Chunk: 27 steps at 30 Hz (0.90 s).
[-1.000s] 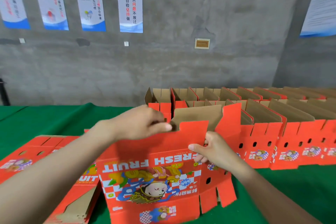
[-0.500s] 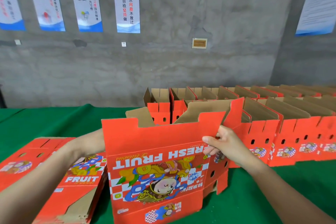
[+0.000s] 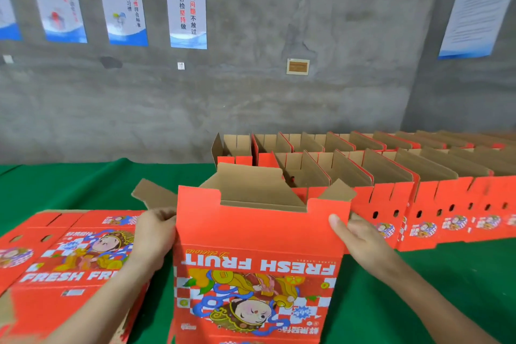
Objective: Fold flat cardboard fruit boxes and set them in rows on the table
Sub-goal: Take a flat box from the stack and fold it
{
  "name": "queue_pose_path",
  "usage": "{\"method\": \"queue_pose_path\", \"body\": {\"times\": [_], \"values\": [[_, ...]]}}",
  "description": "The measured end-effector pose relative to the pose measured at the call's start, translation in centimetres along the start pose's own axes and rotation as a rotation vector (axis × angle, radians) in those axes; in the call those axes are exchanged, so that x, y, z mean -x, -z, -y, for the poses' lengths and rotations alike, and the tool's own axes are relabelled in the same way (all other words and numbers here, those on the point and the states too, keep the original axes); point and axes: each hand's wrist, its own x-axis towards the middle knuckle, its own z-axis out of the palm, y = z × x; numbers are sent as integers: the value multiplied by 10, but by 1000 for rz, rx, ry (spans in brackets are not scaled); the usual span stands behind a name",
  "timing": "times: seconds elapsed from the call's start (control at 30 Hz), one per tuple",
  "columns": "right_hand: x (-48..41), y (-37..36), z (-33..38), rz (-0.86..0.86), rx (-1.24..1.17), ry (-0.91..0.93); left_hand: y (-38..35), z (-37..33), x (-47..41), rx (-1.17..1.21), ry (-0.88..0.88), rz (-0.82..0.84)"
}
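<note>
Head view gives me one box (image 3: 259, 232) upright at the near side of the green table (image 3: 83, 184), top flaps open, brown interior showing, "FRESH FRUIT" upside down. My left hand (image 3: 153, 234) grasps its left edge, my right hand (image 3: 360, 237) its right. Flat boxes (image 3: 69, 260) lie stacked on the left. Folded boxes (image 3: 391, 195) stand in two rows, perhaps a dozen.

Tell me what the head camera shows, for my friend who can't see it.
The left hand and right hand hold an opened red fruit box upright by its sides, its FRESH FRUIT print upside down. A stack of flat boxes lies left of it on the green table, and folded boxes stand in two rows behind on the right.
</note>
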Motion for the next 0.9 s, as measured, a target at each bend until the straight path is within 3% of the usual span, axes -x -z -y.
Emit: {"method": "queue_pose_path", "body": {"times": [0.23,0.37,0.53,0.6,0.73,0.83,0.9], "values": [[-5,-28,-8,-270,-436,-305,-22,21,31,247,58,-327],[-20,-23,-11,-291,-454,-342,-20,24,47,311,37,-289],[-15,-29,-21,-189,-181,-318,-23,36,59,-109,-102,-207],[-13,-28,-23,-155,103,-282,-25,33,60,-212,-117,-211],[-13,-19,-23,-39,235,-204,-27,29,61,-330,-213,-187],[-17,-16,-19,-14,728,-195,-26,28,57,-382,-211,-146],[-17,-20,-10,-89,938,-3,-26,29,54,-385,-212,-123]]}}
